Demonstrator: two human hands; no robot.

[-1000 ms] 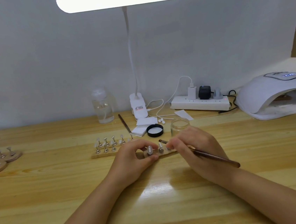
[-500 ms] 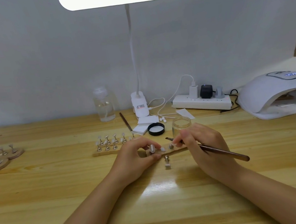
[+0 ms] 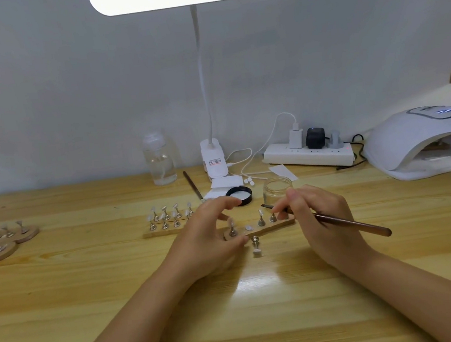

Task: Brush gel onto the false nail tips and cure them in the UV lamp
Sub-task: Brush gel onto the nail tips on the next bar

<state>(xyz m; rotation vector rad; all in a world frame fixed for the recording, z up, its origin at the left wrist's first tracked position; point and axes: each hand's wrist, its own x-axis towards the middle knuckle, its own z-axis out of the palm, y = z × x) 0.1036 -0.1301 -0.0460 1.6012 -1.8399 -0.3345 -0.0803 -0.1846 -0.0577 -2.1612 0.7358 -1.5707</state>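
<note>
Wooden strip [image 3: 277,225] between the two hands, and the left hand [image 3: 206,237] has its thumb against the strip's near left end while the other fingers arch loosely above it, spread apart and closed on nothing. Across the strip, the right hand [image 3: 321,216] pinches a brown brush [image 3: 349,223] between thumb and forefinger, the remaining fingers curled beneath. The brush runs long from its dark tip, up by the right fingertips above the strip, down and rightward past the wrist, handle end pointing to the right. Nail tips on metal stands [image 3: 261,220] rise upright from the strip between the two sets of fingers; one stand [image 3: 256,247] lies toppled on the table [image 3: 91,282], just in front of the strip near the left thumb. Beyond the left fingers, a second strip of stands [image 3: 168,218]. Behind the right fingertips, an open glass jar [image 3: 277,189], its black lid [image 3: 239,194] beside it. Well off to the right, the white curing lamp [image 3: 421,141], its mouth facing left.
</note>
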